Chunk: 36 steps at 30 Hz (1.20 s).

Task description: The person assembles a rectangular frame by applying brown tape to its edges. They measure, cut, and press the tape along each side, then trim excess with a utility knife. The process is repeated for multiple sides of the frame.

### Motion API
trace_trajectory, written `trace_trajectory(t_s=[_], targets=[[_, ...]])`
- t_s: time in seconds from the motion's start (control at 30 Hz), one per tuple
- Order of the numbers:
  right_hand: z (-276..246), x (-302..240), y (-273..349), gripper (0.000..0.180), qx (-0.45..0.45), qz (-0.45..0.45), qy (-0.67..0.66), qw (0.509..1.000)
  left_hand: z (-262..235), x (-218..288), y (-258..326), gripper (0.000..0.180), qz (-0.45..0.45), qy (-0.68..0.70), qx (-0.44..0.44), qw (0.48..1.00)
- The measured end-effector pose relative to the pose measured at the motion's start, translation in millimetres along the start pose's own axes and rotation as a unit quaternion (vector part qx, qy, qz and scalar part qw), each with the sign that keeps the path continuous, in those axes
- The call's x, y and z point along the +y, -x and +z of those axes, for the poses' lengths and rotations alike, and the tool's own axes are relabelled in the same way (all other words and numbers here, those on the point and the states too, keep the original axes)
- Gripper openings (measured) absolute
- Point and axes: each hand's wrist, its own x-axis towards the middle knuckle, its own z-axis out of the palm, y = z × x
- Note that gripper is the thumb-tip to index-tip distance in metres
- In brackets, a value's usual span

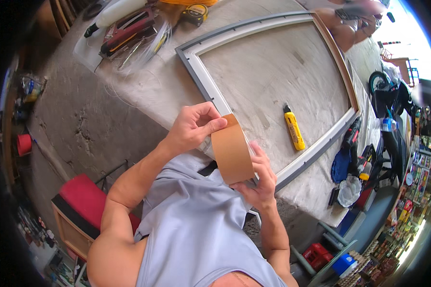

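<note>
A wide roll of brown tape (232, 155) is between my two hands, in front of my grey top. My left hand (194, 128) is closed, its thumb and finger pinching the tape at its upper edge. Around the lower right side of the roll, my right hand (261, 178) is wrapped with its fingers behind it. Just beyond the tape lies a rectangular frame (205, 79) with white and grey sides and one brown side. Inside the frame rests a yellow utility knife (294, 129) with a black tip.
The frame lies on a covered table (158, 95). A dark red staple gun (129, 31) and a yellow tape measure (195, 14) sit at the far left. Another person's hands (352, 33) are at the far right corner. A red-seated chair (84, 201) stands to my left.
</note>
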Motion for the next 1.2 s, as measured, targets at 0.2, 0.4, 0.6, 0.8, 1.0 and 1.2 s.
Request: trace_trajectory(t_s=[0.2,0.4,0.6,0.8,1.0,1.2], targets=[[-18.1,5.5,-37.3,0.034,-0.118,-0.007,-0.035,0.992,-26.9,50.8,-8.7,0.009,0.307,-0.381,0.148,0.859],[2.8,3.3,-111.8,0.025,-0.135,0.115,0.01,0.984,-87.1,7.2,-81.0,0.012,0.265,-0.481,0.304,0.779],[28.5,17.1,-153.8,0.027,-0.098,0.187,-0.13,0.969,-110.7,-17.3,-108.2,0.016,0.245,-0.536,0.384,0.711],[28.5,23.3,-158.3,0.028,-0.111,0.205,-0.166,0.958,-109.7,-14.4,-107.0,0.015,0.225,-0.552,0.365,0.715],[27.3,12.1,-158.9,0.024,-0.097,0.263,-0.261,0.924,-106.6,-15.2,-113.0,0.008,0.189,-0.502,0.378,0.755],[22.7,1.7,-167.0,0.021,-0.129,0.268,-0.303,0.905,-103.4,-12.4,-111.9,0.009,0.182,-0.494,0.415,0.743]])
